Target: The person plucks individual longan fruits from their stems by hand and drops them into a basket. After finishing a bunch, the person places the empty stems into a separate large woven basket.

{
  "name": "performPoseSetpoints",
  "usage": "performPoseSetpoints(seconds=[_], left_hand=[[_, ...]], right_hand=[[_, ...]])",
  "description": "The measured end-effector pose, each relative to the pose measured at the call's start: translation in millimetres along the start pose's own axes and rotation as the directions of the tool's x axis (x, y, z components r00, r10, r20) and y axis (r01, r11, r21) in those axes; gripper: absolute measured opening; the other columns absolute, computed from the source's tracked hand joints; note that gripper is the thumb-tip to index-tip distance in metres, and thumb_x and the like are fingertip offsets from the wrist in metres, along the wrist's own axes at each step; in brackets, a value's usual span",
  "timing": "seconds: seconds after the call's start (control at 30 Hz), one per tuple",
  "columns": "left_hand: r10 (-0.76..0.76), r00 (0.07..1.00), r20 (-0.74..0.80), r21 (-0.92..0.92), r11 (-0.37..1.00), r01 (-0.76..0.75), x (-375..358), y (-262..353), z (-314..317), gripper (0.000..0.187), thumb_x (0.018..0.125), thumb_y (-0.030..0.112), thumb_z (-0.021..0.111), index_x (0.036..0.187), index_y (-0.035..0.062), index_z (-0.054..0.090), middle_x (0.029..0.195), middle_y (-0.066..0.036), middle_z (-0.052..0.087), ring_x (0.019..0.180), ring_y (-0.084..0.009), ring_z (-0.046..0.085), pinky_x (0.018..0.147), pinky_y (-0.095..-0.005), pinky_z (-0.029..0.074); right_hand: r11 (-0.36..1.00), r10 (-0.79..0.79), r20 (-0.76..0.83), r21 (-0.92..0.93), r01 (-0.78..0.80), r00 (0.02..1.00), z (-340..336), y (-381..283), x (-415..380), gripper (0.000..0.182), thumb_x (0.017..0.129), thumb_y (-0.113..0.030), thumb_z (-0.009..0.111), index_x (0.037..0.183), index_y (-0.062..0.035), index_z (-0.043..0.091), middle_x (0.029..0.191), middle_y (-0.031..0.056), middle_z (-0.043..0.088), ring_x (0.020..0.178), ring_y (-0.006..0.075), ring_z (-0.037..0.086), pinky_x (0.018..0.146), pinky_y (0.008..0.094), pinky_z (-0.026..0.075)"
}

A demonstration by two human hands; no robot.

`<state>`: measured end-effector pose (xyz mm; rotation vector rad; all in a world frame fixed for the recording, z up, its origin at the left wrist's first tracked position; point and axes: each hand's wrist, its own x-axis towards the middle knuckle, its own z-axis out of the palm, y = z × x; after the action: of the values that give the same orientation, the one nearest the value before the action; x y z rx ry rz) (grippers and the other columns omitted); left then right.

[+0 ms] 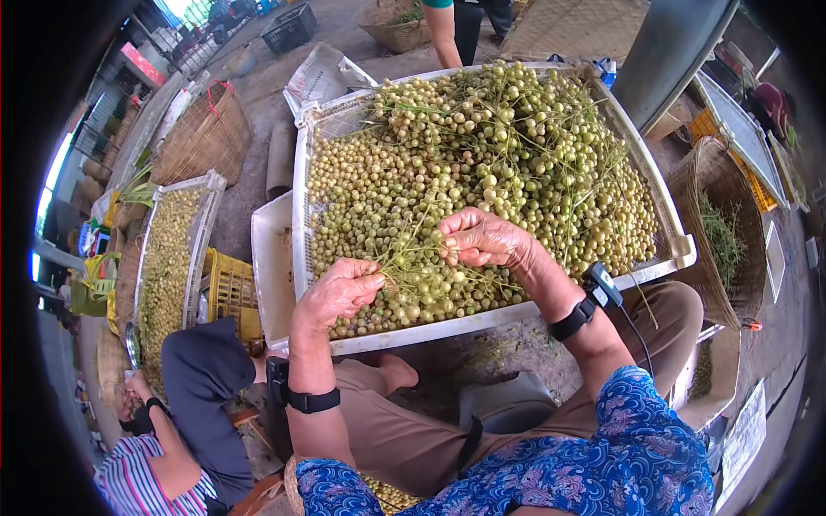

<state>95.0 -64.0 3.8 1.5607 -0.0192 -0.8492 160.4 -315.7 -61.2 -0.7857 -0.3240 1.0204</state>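
Observation:
A white plastic tray (482, 325) in front of me is heaped with small round yellow-green fruits (370, 185), loose at the left and still on stems at the right. Over the near part of the heap, my left hand (342, 291) is closed in a pinch on the stem end of a fruit sprig (411, 254). My right hand (483, 236) is closed too, thumb and fingers pressed together at the sprig's other side. Whether it grips a fruit or a stem is hidden by the fingers.
A second tray of fruits (172, 258) stands at the left, beside a yellow crate (231, 288) and a seated person in a striped top (155, 473). Wicker baskets (202, 133) stand around. Another person's arm (444, 39) reaches down behind the tray. A grey pillar (675, 60) rises at its far right corner.

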Motion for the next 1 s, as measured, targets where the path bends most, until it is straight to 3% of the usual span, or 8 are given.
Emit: performPoseSetpoints(seconds=[0.13,0.23,0.4,0.47,0.63,0.9,0.97,1.0], left_hand=[[0.018,0.998,-0.063,-0.011,1.0,-0.018,-4.0,3.6,-3.0,0.021,0.084,0.023,0.051,0.072,0.006,0.05,0.051,0.007,0.035,0.04,0.0006,0.026,0.034,-0.0161,0.018],[0.002,0.995,-0.098,-0.034,0.999,-0.006,-3.6,2.0,-3.1,0.019,0.084,0.02,0.05,0.072,0.0059,0.049,0.051,0.007,0.035,0.039,0.0002,0.026,0.034,-0.0154,0.019],[0.032,0.995,-0.093,-0.04,0.999,-0.036,-7.2,4.5,-1.8,0.02,0.084,0.02,0.049,0.07,0.0063,0.048,0.051,0.007,0.036,0.039,0.0,0.026,0.034,-0.0156,0.019],[0.018,0.995,-0.1,-0.022,1.0,-0.02,-6.9,4.8,-0.3,0.02,0.084,0.02,0.049,0.07,0.0066,0.047,0.051,0.007,0.036,0.039,0.0,0.027,0.034,-0.0157,0.019],[0.024,0.997,-0.071,-0.036,0.999,-0.027,-2.3,-0.3,-3.1,0.017,0.084,0.017,0.05,0.071,0.0103,0.043,0.05,0.006,0.036,0.038,0.0003,0.026,0.031,-0.0151,0.019],[0.01,0.998,-0.062,0.014,1.0,-0.009,-3.9,1.1,-2.7,0.019,0.085,0.02,0.049,0.07,0.0089,0.044,0.05,0.007,0.035,0.039,0.0004,0.026,0.033,-0.0153,0.019],[0.008,0.999,-0.05,0.033,0.999,-0.007,-8.3,3.5,-4.9,0.021,0.085,0.023,0.049,0.069,0.0081,0.046,0.051,0.007,0.035,0.04,0.0005,0.026,0.034,-0.0156,0.018],[0.017,0.997,-0.077,0.035,0.999,-0.015,-11.9,4.6,-4.9,0.021,0.085,0.022,0.049,0.069,0.0084,0.045,0.051,0.007,0.035,0.04,0.0007,0.026,0.034,-0.0153,0.018]], right_hand=[[0.992,-0.125,-0.114,0.021,0.128,0.986,4.2,2.7,6.4,0.008,0.08,-0.01,0.056,0.082,-0.0018,0.055,0.066,0.0061,0.056,0.04,0.0014,0.035,0.03,0.0133,0.023],[0.897,-0.334,-0.299,0.192,0.399,0.894,10.3,-1.3,10.3,0.01,0.083,-0.012,0.052,0.082,-0.0027,0.052,0.068,0.0035,0.053,0.039,0.0024,0.033,0.029,0.0145,0.024],[0.968,-0.218,-0.324,0.048,0.246,0.921,14.3,10.0,6.6,0.023,0.086,-0.025,0.047,0.089,-0.0031,0.051,0.073,0.0037,0.052,0.045,0.0029,0.038,0.03,0.0131,0.024],[0.952,-0.19,-0.322,-0.291,0.095,0.927,27.5,8.6,12.0,0.038,0.084,-0.041,0.046,0.094,-0.0059,0.054,0.073,-0.0001,0.051,0.052,0.0033,0.04,0.037,0.0132,0.027],[0.943,-0.233,-0.144,-0.277,0.187,0.962,18.2,19.1,30.7,0.02,0.08,-0.033,0.057,0.084,-0.0134,0.055,0.071,-0.0032,0.053,0.051,0.0006,0.041,0.035,0.0131,0.024],[0.95,-0.282,-0.235,-0.204,0.236,0.93,16.1,12.3,18.1,0.02,0.078,-0.025,0.061,0.077,-0.0073,0.053,0.057,-0.0041,0.047,0.041,-0.0002,0.035,0.033,0.0131,0.022],[0.993,-0.017,-0.01,-0.113,0.015,1.0,10.6,5.4,10.6,0.022,0.078,-0.023,0.061,0.077,-0.0035,0.052,0.057,-0.0016,0.047,0.041,0.0011,0.036,0.032,0.0131,0.024],[0.994,-0.018,-0.011,-0.111,0.017,1.0,3.4,4.5,8.7,0.022,0.078,-0.023,0.061,0.077,-0.0035,0.052,0.057,-0.0016,0.047,0.041,0.0011,0.036,0.032,0.0131,0.024]])
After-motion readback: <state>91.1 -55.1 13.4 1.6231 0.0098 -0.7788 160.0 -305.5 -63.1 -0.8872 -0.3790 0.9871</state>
